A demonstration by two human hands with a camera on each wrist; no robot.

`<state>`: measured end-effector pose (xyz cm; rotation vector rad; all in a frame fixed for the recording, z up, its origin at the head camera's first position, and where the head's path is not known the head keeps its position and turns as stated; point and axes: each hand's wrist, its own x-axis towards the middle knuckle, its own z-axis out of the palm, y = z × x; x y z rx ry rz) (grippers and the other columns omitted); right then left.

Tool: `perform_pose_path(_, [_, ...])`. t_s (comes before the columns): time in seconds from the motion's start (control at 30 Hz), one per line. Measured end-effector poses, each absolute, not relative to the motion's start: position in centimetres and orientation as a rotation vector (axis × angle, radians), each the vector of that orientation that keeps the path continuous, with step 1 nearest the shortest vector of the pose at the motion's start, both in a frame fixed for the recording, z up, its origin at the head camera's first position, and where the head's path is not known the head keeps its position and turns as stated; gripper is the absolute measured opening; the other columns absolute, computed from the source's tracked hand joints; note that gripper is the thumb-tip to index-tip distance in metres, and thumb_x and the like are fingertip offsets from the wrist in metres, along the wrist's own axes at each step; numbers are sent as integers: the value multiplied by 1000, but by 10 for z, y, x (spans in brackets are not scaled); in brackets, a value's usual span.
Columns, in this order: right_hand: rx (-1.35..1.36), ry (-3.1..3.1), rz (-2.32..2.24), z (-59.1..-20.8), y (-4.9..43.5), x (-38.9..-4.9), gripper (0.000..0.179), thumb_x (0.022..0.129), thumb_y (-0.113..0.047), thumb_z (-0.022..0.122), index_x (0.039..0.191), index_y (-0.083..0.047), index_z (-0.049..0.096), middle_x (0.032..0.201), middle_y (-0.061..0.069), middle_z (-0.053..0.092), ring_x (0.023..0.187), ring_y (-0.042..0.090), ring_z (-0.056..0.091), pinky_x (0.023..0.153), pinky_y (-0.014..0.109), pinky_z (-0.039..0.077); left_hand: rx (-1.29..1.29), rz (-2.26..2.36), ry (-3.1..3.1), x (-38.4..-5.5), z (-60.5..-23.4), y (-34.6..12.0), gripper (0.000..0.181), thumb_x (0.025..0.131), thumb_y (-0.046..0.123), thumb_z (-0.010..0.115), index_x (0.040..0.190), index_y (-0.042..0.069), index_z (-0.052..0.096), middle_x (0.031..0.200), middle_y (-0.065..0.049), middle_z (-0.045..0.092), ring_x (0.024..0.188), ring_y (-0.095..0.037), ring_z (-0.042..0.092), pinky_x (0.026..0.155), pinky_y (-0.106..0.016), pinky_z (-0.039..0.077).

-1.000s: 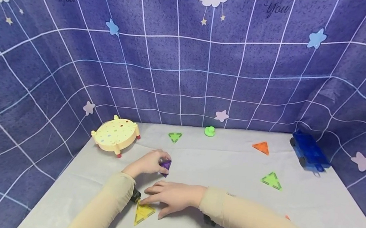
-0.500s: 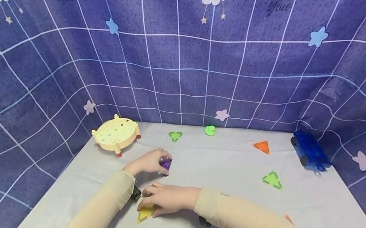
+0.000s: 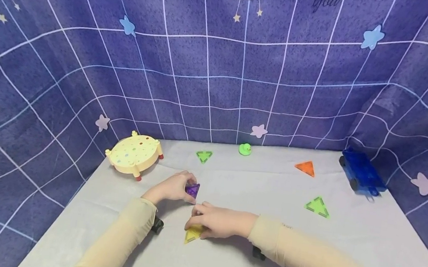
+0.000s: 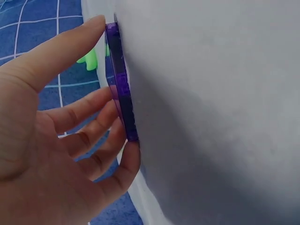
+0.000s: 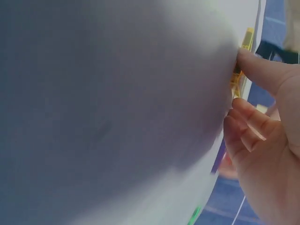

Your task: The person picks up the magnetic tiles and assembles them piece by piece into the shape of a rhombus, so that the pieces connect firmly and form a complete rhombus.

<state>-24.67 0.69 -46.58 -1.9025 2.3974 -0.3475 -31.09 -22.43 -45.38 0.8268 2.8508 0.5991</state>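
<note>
My left hand (image 3: 173, 187) holds a purple triangular magnetic tile (image 3: 192, 190) by its edges, between thumb and fingertips. Seen edge-on in the left wrist view, the purple tile (image 4: 123, 84) lies along the pale cloth. Just nearer and to the right, my right hand (image 3: 221, 221) pinches a yellow triangular magnetic tile (image 3: 192, 233), its fingers covering the upper part. The right wrist view has the thumb on the edge of the yellow tile (image 5: 248, 40). A gap separates the two tiles, and the fingertips of both hands are close together.
Green tiles lie at the back (image 3: 204, 155) and at the right (image 3: 317, 206), with an orange tile (image 3: 306, 167) farther off. A green toy duck (image 3: 244, 149), a cream round toy with stubby legs (image 3: 135, 152) and a blue toy cart (image 3: 362, 170) stand along the back.
My right hand has gone from touching the yellow tile to gripping it, and has moved it away from me and rightward, nearer the purple tile. The left hand has barely moved.
</note>
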Motion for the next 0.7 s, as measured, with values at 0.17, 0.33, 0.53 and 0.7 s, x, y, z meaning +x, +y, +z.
perform_pose_path(0.17, [-1786, 2456, -410, -465, 35, -255, 46, 89, -23, 79, 132, -23, 64, 128, 2, 52, 111, 15, 48, 98, 23, 43, 798, 558, 2865, -309, -454, -224, 61, 64, 30, 95, 107, 1, 64, 103, -8, 63, 95, -24, 60, 90, -41, 50])
perform_pose_path(0.33, [-1713, 2514, -471, -463, 62, -262, 45, 88, -16, 80, 131, -19, 65, 125, 4, 53, 107, 17, 49, 94, 29, 47, 789, 527, 2891, -310, -458, -223, 59, 63, 28, 95, 104, 2, 62, 99, -7, 62, 93, -23, 58, 88, -40, 49])
perform_pose_path(0.53, [-1603, 2593, -520, -464, 94, -273, 44, 88, -12, 79, 130, -15, 64, 128, 8, 55, 109, 22, 49, 94, 37, 48, 769, 528, 2895, -311, -458, -221, 59, 62, 27, 94, 105, 4, 60, 96, -5, 61, 90, -20, 57, 87, -40, 49])
perform_pose_path(0.7, [-1474, 2664, -540, -467, 118, -285, 43, 88, -9, 78, 129, -13, 64, 131, 10, 55, 112, 27, 50, 96, 44, 48, 764, 549, 2903, -313, -457, -217, 60, 62, 27, 93, 106, 6, 59, 97, -6, 59, 90, -21, 56, 86, -41, 50])
